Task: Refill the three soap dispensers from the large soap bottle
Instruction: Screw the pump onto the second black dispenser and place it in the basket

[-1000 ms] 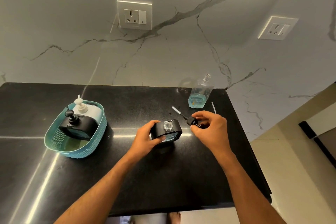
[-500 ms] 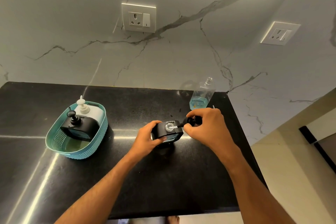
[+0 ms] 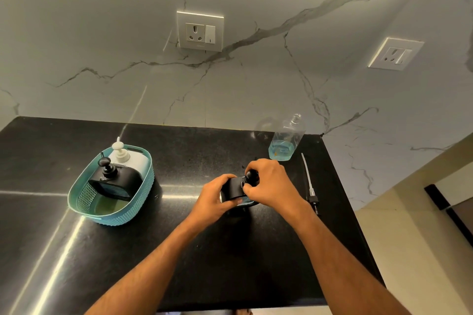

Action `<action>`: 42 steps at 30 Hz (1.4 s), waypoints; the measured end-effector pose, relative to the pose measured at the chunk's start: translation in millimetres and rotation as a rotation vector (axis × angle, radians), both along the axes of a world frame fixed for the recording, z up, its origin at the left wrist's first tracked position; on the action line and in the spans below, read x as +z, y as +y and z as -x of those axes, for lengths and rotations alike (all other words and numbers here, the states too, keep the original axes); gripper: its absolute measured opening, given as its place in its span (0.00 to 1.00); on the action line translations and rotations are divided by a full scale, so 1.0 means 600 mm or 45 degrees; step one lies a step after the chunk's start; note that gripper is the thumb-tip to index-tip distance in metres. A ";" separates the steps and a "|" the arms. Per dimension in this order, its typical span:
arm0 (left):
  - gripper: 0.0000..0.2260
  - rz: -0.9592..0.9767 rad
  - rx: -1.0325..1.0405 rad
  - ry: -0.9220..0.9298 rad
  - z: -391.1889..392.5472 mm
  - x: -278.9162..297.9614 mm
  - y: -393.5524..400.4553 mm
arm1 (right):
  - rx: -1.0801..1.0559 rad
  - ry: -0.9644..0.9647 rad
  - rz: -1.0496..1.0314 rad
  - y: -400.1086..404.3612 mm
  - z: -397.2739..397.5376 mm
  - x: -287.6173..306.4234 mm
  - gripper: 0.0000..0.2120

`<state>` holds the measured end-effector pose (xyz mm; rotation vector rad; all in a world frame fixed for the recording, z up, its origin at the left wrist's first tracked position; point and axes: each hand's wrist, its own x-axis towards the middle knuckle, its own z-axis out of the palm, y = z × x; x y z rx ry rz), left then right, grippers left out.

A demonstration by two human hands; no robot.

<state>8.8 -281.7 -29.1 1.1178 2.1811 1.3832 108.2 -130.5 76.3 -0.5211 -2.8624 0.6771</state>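
Observation:
A black soap dispenser (image 3: 231, 190) stands on the black counter (image 3: 230, 250) near its right side. My left hand (image 3: 213, 198) grips its left side. My right hand (image 3: 268, 183) is closed on the black pump head (image 3: 250, 177), which sits on top of the dispenser. Behind them stands the large clear soap bottle (image 3: 285, 139), uncapped, with a little blue soap at the bottom. At the left, a teal basket (image 3: 84, 195) holds a second black dispenser (image 3: 115, 180) and a white dispenser (image 3: 129, 157), both with pumps on.
A long pump with a white tube (image 3: 308, 181) lies on the counter to the right of my hands, near the counter's right edge. A marble wall with two sockets (image 3: 200, 30) rises behind. The counter's front edge is close to me.
My right hand carried the black pump from beside the dispenser over its opening and set it down into the top. My left hand kept hold of the dispenser.

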 end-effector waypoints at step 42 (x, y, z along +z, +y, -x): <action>0.22 -0.007 0.048 -0.124 0.006 0.027 -0.019 | -0.120 0.263 0.259 0.012 -0.015 -0.069 0.22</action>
